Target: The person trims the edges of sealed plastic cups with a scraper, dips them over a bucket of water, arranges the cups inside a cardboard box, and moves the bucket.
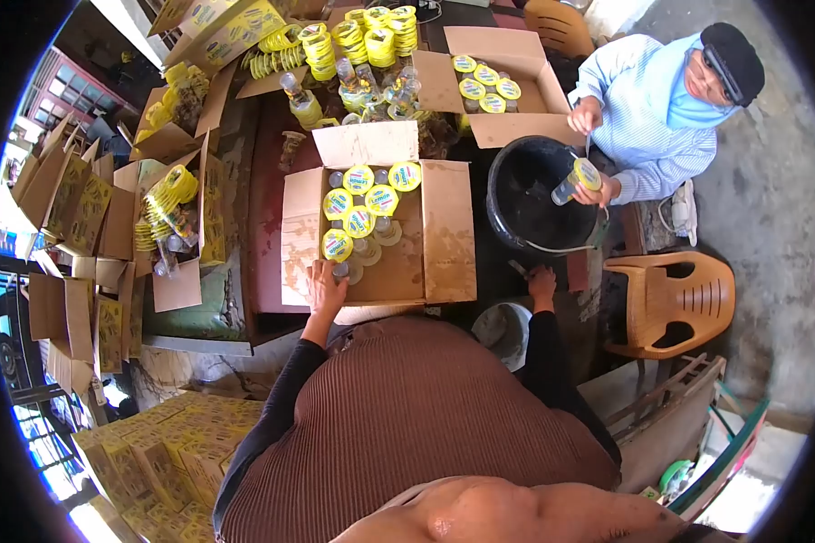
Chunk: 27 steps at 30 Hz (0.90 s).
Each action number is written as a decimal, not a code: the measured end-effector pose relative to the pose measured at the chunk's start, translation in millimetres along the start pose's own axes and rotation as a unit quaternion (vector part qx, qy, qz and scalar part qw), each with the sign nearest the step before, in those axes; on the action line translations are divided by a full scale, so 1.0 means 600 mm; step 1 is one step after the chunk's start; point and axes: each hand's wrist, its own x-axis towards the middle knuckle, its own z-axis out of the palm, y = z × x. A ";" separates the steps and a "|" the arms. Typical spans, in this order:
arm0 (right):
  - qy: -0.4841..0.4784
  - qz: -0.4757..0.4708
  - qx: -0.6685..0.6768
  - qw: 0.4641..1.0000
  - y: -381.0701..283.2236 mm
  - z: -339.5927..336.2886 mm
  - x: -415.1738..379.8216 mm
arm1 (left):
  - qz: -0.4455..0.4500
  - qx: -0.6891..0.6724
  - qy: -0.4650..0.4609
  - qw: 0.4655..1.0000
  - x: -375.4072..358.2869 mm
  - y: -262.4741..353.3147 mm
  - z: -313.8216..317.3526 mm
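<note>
An open cardboard box (447, 231) lies before me, with several yellow-lidded cups (359, 179) and some clear cups in it. At the box's near left corner my left hand (326, 288) has its fingers around a clear cup (340, 271). My right hand (541, 288) is right of the box, beside the black bucket (525, 195) and above a grey pail (503, 335). Its fingers are bent near a small light-coloured object (518, 268); whether they hold it I cannot tell.
Across the bucket, a co-worker (647, 118) holds a yellow-lidded cup (586, 172). Another open box (534, 86) holds lidded cups. Stacks of yellow lids (380, 45) stand at the back. Boxes crowd the left; an orange chair (675, 303) is at right.
</note>
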 end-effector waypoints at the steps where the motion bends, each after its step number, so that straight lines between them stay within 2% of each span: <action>1: 0.002 -0.004 -0.002 1.000 0.009 0.011 0.007 | 0.002 0.002 0.003 1.000 0.002 0.006 -0.002; 7: -0.019 0.060 0.017 0.998 -0.015 -0.006 0.003 | 0.041 0.003 0.012 0.999 0.042 0.035 0.017; 9: -0.023 0.055 0.060 0.996 -0.022 -0.018 -0.012 | 0.105 -0.013 -0.001 0.994 0.065 0.053 0.025; 10: -0.020 0.058 0.061 0.996 -0.015 -0.010 -0.016 | 0.143 0.024 -0.004 0.989 0.077 0.068 0.028; 11: -0.017 0.042 0.105 0.993 -0.009 0.000 -0.022 | 0.147 0.023 -0.004 0.989 0.091 0.077 0.038; 14: 0.000 0.036 0.175 0.984 -0.014 0.000 -0.055 | 0.343 0.112 -0.074 0.930 0.124 0.098 0.064; 15: 0.009 0.040 0.201 0.979 -0.016 0.004 -0.067 | 0.350 0.110 -0.074 0.927 0.133 0.101 0.072; 17: 0.033 0.044 0.209 0.976 -0.022 0.011 -0.096 | 0.446 0.225 -0.045 0.865 0.152 0.109 0.089; 18: 0.052 0.042 0.216 0.974 -0.022 0.019 -0.111 | 0.462 0.304 -0.059 0.831 0.163 0.114 0.099; 19: 0.059 0.049 0.217 0.973 -0.019 0.031 -0.125 | 0.471 0.301 -0.056 0.828 0.169 0.108 0.123; 21: 0.115 0.019 0.225 0.967 -0.019 0.046 -0.157 | 0.458 0.411 -0.135 0.776 0.181 0.114 0.148; 22: 0.123 0.028 0.225 0.966 -0.020 0.047 -0.173 | 0.468 0.408 -0.130 0.773 0.185 0.127 0.149; 24: 0.064 0.126 0.299 0.944 -0.025 0.043 -0.208 | 0.434 0.500 -0.262 0.702 0.191 0.158 0.148; 27: 0.123 0.144 0.276 0.942 -0.034 0.029 -0.260 | 0.423 0.495 -0.297 0.698 0.196 0.162 0.173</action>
